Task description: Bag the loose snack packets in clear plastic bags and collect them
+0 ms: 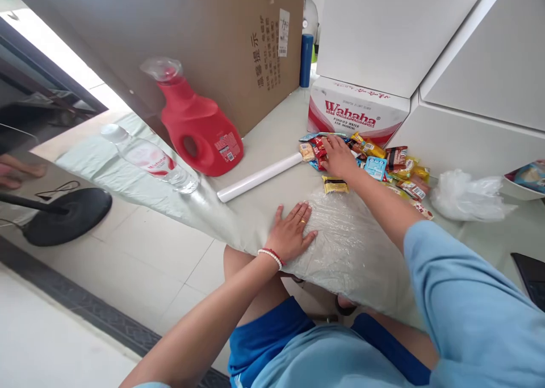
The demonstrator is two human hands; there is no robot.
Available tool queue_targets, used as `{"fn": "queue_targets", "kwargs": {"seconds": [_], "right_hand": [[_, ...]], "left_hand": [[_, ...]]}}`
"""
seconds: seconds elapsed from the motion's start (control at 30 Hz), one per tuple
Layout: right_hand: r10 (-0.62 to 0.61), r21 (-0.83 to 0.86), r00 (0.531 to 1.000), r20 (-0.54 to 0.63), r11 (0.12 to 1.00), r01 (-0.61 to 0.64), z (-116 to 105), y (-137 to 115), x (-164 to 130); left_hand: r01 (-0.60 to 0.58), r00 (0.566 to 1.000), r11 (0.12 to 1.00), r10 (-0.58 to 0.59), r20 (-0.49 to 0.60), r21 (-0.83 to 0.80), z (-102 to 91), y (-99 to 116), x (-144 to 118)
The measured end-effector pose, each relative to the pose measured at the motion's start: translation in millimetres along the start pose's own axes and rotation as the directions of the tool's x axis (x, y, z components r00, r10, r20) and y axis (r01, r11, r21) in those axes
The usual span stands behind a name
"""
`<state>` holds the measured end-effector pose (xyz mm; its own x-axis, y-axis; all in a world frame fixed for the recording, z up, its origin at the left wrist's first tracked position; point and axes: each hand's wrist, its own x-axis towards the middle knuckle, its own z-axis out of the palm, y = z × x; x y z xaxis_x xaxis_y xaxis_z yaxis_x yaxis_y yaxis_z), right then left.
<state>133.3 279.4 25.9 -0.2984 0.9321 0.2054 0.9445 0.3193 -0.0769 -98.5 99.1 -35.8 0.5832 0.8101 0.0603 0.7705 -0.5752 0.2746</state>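
Head view shows a person seated at a pale tabletop [264,144], both arms stretched forward. Largest behind the hands stands a brown cardboard box [204,30], and to the right of it a white Wahaha carton [353,113] against white cabinets [468,64]. A red detergent jug [198,127] and a water bottle [149,161] lying on its side sit well to the left of the left hand.

Under the left hand [292,232] lies a clear plastic bag [349,235], flat on the tabletop edge; that grip is open, palm and fingers spread, pressing the film down. The right hand [338,158] reaches beyond the bag into a pile of snack packets [383,167]; its fingers curl over a red packet [318,150], though whether they have actually closed on it I cannot tell. A white roll [259,177] lies just left of that hand, and one small yellow packet [335,185] sits between the pile and the bag.

To my eye the step goes best if the left palm pins the slippery film so it cannot slide off the edge, and the right takes one packet cleanly rather than dragging the pile.
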Motion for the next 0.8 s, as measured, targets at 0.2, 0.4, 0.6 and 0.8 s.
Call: {"fn": "queue_targets", "kwargs": {"seconds": [0.2, 0.4, 0.6, 0.8], "right_hand": [[0.008, -0.074, 0.984, 0.177, 0.997, 0.005, 17.0, 16.0, 11.8], [0.120, -0.160, 0.985, 0.124, 0.982, -0.100, 12.2, 47.5, -63.3], [0.440, -0.113, 0.875, 0.202, 0.898, -0.425, -17.3, 48.0, -65.7], [0.467, -0.073, 0.843, 0.267, 0.882, -0.465, -5.5, -18.2, -20.9]], "left_hand": [[0.007, 1.000, 0.999, -0.007, 0.001, -0.031, -2.8, 1.1, -0.6], [-0.003, 1.000, 0.999, 0.003, -0.015, -0.033, 0.0, -0.9, -0.9], [-0.003, 1.000, 1.000, 0.003, -0.011, 0.021, 2.7, -1.6, -1.2], [0.003, 1.000, 0.999, -0.003, 0.007, 0.039, 0.8, -0.5, -0.8]]}}
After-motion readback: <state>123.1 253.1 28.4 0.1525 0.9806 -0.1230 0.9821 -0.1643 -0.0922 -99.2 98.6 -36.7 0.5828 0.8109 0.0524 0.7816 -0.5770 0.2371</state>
